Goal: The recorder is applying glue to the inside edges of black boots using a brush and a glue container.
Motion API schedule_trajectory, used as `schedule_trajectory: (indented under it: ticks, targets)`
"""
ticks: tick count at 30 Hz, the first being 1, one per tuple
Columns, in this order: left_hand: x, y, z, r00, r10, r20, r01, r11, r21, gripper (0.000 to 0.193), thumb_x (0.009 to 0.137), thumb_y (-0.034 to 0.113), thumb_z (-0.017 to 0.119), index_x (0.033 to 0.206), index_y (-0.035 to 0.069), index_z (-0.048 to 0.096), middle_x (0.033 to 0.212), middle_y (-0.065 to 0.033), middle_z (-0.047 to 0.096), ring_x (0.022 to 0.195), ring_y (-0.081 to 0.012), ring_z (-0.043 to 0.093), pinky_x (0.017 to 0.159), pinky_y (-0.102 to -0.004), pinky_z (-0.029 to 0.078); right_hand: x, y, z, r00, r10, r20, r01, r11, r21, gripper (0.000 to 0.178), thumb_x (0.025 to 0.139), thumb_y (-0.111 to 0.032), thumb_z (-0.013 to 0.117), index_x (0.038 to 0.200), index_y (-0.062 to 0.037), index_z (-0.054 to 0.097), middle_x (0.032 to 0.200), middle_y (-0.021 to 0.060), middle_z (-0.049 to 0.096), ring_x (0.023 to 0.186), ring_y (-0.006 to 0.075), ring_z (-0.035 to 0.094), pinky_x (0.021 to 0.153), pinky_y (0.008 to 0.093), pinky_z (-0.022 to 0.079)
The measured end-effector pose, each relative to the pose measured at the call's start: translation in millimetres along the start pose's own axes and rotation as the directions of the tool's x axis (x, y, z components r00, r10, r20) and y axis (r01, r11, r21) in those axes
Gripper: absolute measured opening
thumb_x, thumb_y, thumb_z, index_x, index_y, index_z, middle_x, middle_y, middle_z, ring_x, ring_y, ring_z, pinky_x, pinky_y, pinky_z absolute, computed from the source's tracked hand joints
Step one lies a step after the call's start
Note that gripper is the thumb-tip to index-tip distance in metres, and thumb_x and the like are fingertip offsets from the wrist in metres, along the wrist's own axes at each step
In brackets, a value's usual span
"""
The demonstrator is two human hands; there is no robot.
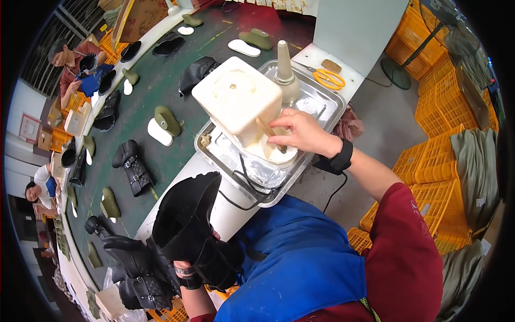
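Note:
My left hand [183, 264] grips a tall black boot [185, 220], its wide opening facing up. The boot covers most of that hand; a fingertip shows at its far side. My right hand [304, 132] is closed on a brush [265, 127] with a flat tan handle. The brush's dark lower end dips into the low opening of a white container [236, 96], crusted with pale residue. This container stands in a metal tray [337, 110], beside a grey cone-topped bottle [287, 75]. A black cable lies across the tray's near part.
Orange-handled scissors [328, 79] lie beyond the tray. The green conveyor [209, 139] at left carries black boots, olive shoe lasts and white insoles. More black boots [142, 268] are piled beside my left arm. Yellow crates [429, 198] stand at right. Two people sit across the conveyor.

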State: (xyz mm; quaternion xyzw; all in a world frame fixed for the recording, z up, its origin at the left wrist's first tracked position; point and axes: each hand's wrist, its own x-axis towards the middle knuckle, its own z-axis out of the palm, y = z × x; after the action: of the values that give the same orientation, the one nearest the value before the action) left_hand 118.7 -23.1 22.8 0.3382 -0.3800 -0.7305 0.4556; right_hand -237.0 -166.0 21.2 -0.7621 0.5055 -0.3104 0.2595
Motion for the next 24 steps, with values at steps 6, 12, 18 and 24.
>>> schedule_trajectory:
  ticks: [6, 12, 18, 24]
  targets:
    - [-22, -8, -19, 0.994, 0.060, 0.094, -0.058, 0.998, -0.031, 0.098, 0.053, 0.053, 0.079, 0.122, -0.005, 0.042, 0.107, -0.0176, 0.053, 0.096, -0.0290, 0.055, 0.083, -0.0376, 0.045, 9, 5, 2, 1.000, -0.001, 0.021, -0.004, 0.974, 0.228, 0.028, 0.074, -0.025, 0.070, 0.092, -0.0035, 0.063, 0.070, 0.0061, 0.054, 0.066, 0.0149, 0.053, 0.057, 0.0296, 0.042]
    - [10, -15, 2, 0.985, 0.169, -0.038, -0.168, 0.986, 0.025, 0.096, 0.055, 0.048, 0.080, 0.125, -0.003, 0.040, 0.112, -0.0167, 0.051, 0.101, -0.0278, 0.054, 0.087, -0.0371, 0.043, -10, 11, -16, 0.989, -0.029, -0.145, 0.054, 0.984, 0.171, 0.012, 0.078, -0.006, 0.064, 0.075, 0.0001, 0.054, 0.066, 0.0043, 0.056, 0.058, 0.0096, 0.049, 0.053, 0.0253, 0.041]
    - [21, -24, 2, 0.973, 0.230, 0.016, -0.229, 0.973, -0.028, 0.094, 0.056, 0.043, 0.080, 0.127, -0.002, 0.038, 0.118, -0.0157, 0.050, 0.105, -0.0265, 0.052, 0.091, -0.0367, 0.041, -13, 29, -17, 0.979, 0.155, -0.131, -0.108, 0.945, 0.309, 0.007, 0.081, -0.004, 0.056, 0.080, 0.0029, 0.055, 0.070, 0.0043, 0.055, 0.065, 0.0103, 0.052, 0.057, 0.0247, 0.042]
    - [28, -26, -11, 0.979, 0.083, 0.188, -0.040, 0.974, -0.222, 0.093, 0.058, 0.038, 0.081, 0.130, -0.001, 0.037, 0.123, -0.0148, 0.049, 0.110, -0.0252, 0.051, 0.095, -0.0363, 0.039, -12, 25, -19, 0.990, 0.090, -0.106, -0.067, 0.977, 0.204, 0.010, 0.079, -0.004, 0.059, 0.076, 0.0045, 0.055, 0.060, 0.0049, 0.056, 0.051, 0.0101, 0.052, 0.047, 0.0248, 0.040]
